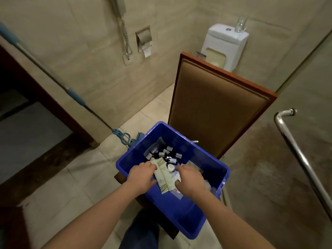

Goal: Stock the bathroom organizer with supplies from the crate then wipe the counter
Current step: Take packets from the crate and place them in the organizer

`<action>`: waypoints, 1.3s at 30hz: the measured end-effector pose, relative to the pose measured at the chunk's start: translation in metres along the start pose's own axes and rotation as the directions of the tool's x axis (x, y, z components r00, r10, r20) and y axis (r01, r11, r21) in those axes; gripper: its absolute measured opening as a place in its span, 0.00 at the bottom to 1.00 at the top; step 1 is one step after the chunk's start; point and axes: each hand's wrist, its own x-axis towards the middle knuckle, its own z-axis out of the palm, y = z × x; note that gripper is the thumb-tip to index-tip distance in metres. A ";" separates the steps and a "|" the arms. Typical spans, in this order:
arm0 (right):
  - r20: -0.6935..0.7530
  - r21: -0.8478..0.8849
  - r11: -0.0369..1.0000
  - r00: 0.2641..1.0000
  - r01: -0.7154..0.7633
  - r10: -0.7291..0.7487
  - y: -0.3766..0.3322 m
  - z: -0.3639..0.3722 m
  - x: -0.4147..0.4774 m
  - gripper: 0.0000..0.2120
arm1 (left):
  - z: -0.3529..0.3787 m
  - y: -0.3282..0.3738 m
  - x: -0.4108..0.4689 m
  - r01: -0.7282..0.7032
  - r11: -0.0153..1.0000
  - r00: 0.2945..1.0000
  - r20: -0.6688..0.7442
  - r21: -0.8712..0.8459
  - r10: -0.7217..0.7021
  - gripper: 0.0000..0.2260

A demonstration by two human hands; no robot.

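Observation:
A blue plastic crate (pixel 188 218) sits on a chair seat below me. Inside lie several small dark bottles (pixel 168 155) with pale caps, pale cream boxes (pixel 164 178) and clear wrapped packets. Both my hands are down in the crate. My left hand (pixel 141 177) has its fingers curled on the left edge of the cream boxes. My right hand (pixel 190 178) reaches in from the right with fingers curled down among the packets; what its fingertips hold is hidden. No organizer or counter shows in this view.
The chair's padded brown back (pixel 219 108) rises behind the crate. A mop with a blue handle (pixel 75 95) leans on the left wall. A white toilet (pixel 224 45) with a glass on its tank stands behind. A chrome glass-door handle (pixel 294 146) is at right.

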 end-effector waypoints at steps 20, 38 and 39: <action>0.287 0.295 0.821 0.864 -0.490 0.413 0.010 0.147 0.136 0.27 | 0.100 -0.077 0.163 -0.317 0.946 0.893 0.315 -0.071 0.323 0.20; 0.207 0.477 0.690 0.833 -0.544 0.513 0.026 0.201 0.178 0.12 | 0.140 -0.081 0.184 -0.432 0.902 0.866 0.268 -0.029 0.423 0.16; 0.221 0.499 0.671 0.830 -0.548 0.512 0.028 0.200 0.178 0.11 | 0.140 -0.080 0.185 -0.440 0.898 0.863 0.269 -0.019 0.428 0.16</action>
